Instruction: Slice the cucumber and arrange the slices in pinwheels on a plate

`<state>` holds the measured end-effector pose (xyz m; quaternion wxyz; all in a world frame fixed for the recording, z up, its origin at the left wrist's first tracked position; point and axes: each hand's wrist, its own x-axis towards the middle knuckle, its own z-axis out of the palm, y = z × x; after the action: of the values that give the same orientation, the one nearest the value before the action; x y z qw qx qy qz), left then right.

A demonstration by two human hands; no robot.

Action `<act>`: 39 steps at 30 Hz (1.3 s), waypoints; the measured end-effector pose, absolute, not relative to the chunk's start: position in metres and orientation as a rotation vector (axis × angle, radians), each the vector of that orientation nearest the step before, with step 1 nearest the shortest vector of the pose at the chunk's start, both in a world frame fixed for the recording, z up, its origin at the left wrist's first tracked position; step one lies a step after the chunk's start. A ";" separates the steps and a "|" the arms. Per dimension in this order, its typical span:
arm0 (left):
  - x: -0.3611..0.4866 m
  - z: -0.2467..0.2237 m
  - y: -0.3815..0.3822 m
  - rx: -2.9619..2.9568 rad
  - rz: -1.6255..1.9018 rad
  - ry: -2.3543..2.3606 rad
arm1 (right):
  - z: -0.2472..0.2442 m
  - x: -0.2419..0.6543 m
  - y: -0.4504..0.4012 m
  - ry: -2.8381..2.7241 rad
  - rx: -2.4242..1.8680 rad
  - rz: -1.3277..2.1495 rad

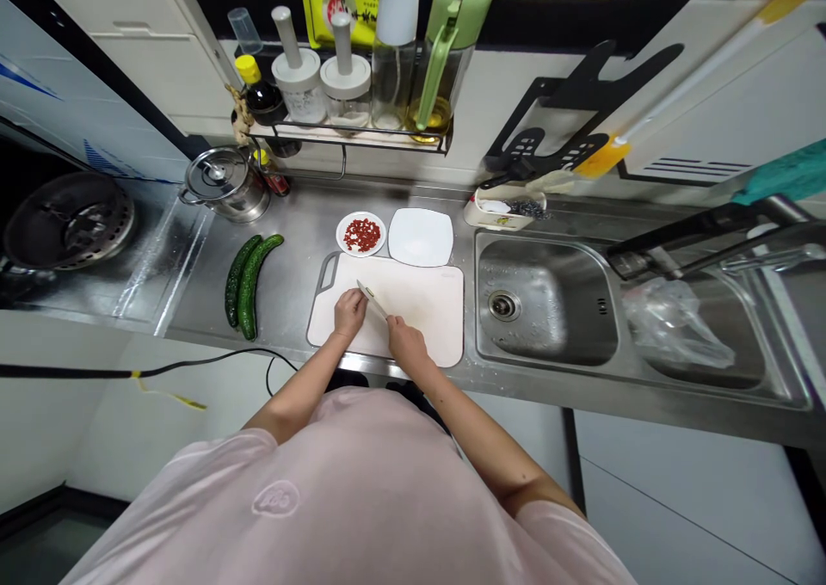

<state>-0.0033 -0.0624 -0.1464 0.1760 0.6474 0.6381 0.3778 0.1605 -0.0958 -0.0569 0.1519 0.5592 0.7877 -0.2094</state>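
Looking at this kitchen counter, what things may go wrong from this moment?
1. The left hand is close to the blade of the knife in the right hand; a slip might cut it.
2. The dish of red pieces sits right by the far edge of the cutting board, so a pushed board could jolt it.
3. One cucumber ends near the counter's front edge and could perhaps be knocked off.
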 end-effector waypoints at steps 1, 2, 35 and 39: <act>-0.003 -0.146 -0.062 1.827 1.074 1.806 | -0.056 0.160 -0.095 2.254 1.603 -0.606; -0.003 -0.146 -0.062 1.823 1.076 1.804 | -0.056 0.160 -0.095 2.251 1.601 -0.608; -0.005 -0.150 -0.061 1.941 1.051 1.838 | -0.057 0.151 -0.084 2.296 1.560 -0.548; -0.005 -0.150 -0.061 1.935 1.057 1.841 | -0.058 0.149 -0.078 2.305 1.552 -0.557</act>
<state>-0.0053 -0.0609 -0.1497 0.1343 0.6677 0.6350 0.3645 0.1492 -0.0780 -0.0576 0.1531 0.5412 0.8037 -0.1942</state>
